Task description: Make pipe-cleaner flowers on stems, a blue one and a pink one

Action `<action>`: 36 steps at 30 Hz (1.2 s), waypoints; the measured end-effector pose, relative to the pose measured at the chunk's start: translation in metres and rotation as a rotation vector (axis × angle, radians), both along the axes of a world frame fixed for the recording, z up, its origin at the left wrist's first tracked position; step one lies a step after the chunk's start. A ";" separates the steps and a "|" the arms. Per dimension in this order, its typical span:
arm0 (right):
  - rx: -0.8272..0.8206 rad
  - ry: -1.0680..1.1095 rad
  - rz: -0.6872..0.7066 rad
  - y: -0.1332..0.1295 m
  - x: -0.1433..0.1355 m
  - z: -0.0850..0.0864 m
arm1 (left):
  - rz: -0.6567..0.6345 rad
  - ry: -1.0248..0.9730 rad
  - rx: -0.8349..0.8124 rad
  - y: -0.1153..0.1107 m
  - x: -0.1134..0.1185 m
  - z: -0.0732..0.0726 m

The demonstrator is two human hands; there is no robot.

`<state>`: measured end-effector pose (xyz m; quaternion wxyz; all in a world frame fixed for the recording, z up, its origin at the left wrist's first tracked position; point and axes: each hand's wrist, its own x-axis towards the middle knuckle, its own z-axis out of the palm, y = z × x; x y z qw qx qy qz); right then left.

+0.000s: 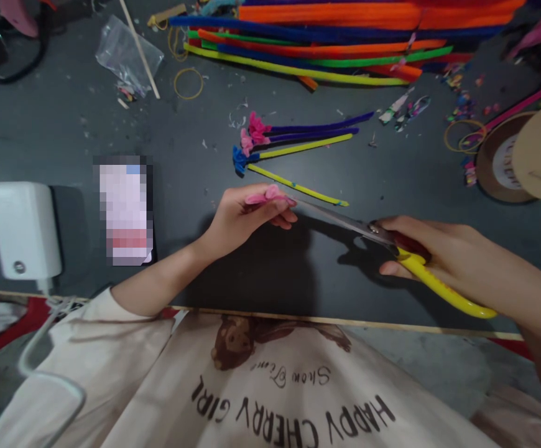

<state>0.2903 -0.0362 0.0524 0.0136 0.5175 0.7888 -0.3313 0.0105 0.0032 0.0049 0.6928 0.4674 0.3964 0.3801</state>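
My left hand pinches a small looped pink piece, which looks like bent pipe cleaner, between thumb and fingers. Wrapped around the yellow handles of a pair of scissors is my right hand. The blade tips reach the pink piece beside my left fingertips; whether they touch it I cannot tell. Just beyond my left hand lie pipe-cleaner stems with flower-like heads: pink heads on purple stems and a blue head by yellow stems.
A bundle of coloured pipe cleaners lies along the back. Ribbon spools stand at the right, near scraps and rubber bands. To the left are a phone, a white power bank with a cable, a plastic bag and a thin stick.
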 end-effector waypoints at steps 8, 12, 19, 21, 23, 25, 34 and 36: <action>0.222 -0.076 0.107 -0.001 0.001 -0.001 | -0.026 -0.034 -0.006 0.001 -0.001 -0.001; 0.244 -0.042 0.138 0.002 -0.002 -0.001 | -0.033 -0.029 -0.023 0.001 -0.001 0.000; 0.227 -0.002 0.089 0.002 -0.003 -0.002 | -0.041 -0.024 -0.070 0.004 -0.001 0.001; 0.254 -0.023 0.089 0.003 -0.001 -0.001 | -0.011 0.008 -0.106 0.006 -0.001 0.002; 0.285 -0.071 0.091 0.002 0.001 0.001 | 0.039 0.035 -0.140 0.008 -0.001 0.003; 0.299 -0.120 0.093 0.002 0.002 0.002 | 0.083 0.051 -0.167 0.010 -0.001 0.005; 0.161 -0.218 0.056 -0.003 -0.001 0.003 | 0.092 0.063 -0.328 0.010 0.000 0.012; 0.141 -0.244 0.053 -0.003 -0.001 0.003 | 0.096 0.077 -0.339 0.011 0.001 0.012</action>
